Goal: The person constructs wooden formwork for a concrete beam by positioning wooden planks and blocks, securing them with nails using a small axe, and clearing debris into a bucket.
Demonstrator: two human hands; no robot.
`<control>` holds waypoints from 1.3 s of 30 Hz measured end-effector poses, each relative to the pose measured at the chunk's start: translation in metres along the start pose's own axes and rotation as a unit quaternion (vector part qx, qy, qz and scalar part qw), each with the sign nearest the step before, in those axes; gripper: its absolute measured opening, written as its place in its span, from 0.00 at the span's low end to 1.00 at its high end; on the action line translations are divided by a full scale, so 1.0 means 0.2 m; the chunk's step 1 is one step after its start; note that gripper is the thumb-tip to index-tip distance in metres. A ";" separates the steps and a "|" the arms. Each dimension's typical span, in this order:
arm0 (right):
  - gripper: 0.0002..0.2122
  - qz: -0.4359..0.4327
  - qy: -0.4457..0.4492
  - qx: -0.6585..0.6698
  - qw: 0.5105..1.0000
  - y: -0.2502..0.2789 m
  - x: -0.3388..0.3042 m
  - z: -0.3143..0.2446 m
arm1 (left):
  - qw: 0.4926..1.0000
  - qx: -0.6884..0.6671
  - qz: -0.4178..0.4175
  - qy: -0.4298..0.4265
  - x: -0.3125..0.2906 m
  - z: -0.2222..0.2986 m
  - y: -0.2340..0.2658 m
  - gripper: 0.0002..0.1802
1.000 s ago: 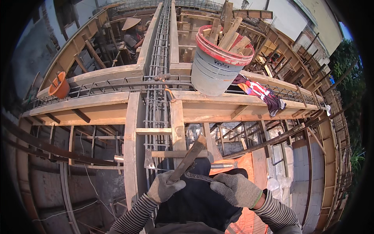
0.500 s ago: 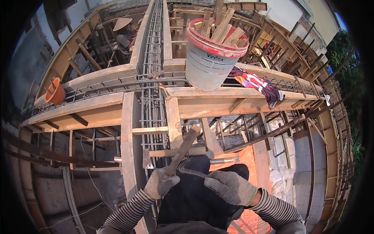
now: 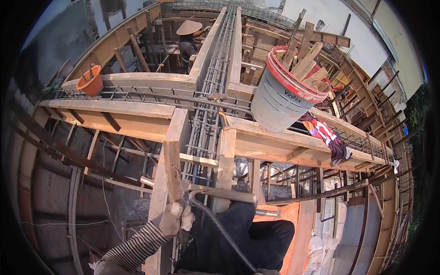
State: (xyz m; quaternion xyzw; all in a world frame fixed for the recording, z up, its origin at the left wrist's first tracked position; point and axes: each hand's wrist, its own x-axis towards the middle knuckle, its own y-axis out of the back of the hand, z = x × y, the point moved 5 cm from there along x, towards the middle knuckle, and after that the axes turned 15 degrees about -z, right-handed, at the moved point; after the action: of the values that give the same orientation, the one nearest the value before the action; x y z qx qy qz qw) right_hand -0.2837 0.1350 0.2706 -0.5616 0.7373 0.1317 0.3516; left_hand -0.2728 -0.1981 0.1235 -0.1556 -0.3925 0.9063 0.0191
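Note:
My left hand (image 3: pixel 172 220), in a pale work glove, is closed round the lower end of a short wooden piece (image 3: pixel 172 169), which stands nearly upright. A hooked steel bar (image 3: pixel 224 231), shaped like a crowbar, slants across my dark trousers. Its bent end is close to the gloved fingers and the wood's base; whether it touches them I cannot tell. Only a sliver of my right hand (image 3: pixel 266 272) shows at the lower edge, at the bar's other end. Behind the hook, a round wooden handle (image 3: pixel 224 193) lies across the beam form; its head is mostly hidden.
A hammer (image 3: pixel 218 97) with an orange grip rests on the rebar (image 3: pixel 211 126). On the crossing formwork stands a bucket (image 3: pixel 279 103) of wood offcuts, beside a patterned cloth (image 3: pixel 323 135). An orange basket (image 3: pixel 90 82) sits left. A person in a conical hat (image 3: pixel 189 28) works beyond. Deep openings flank the beams.
The wooden piece has swung from slanting right to nearly upright. My right hand has drawn down to the lower edge, baring the bar's length. The view has shifted, moving the surroundings rightward.

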 end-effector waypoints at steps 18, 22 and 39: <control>0.10 0.147 0.042 -0.261 0.953 0.27 -0.31 -0.31 | 0.951 0.298 0.037 -0.070 -0.04 0.29 -0.09 0.50; 0.11 0.097 -0.012 -0.283 0.954 0.34 -0.40 -0.32 | 0.951 0.299 0.039 -0.068 -0.09 0.28 -0.01 0.50; 0.09 0.056 0.002 0.109 0.992 0.42 -0.48 -0.24 | 0.980 0.189 -0.028 -0.059 -0.12 0.01 0.05 0.35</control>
State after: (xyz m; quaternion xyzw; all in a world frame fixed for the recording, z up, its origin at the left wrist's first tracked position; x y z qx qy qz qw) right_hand -0.3665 0.2046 0.3525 -0.4783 0.7782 0.0688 0.4012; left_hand -0.2499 -0.2100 0.1240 -0.0845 -0.2183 0.9709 0.0507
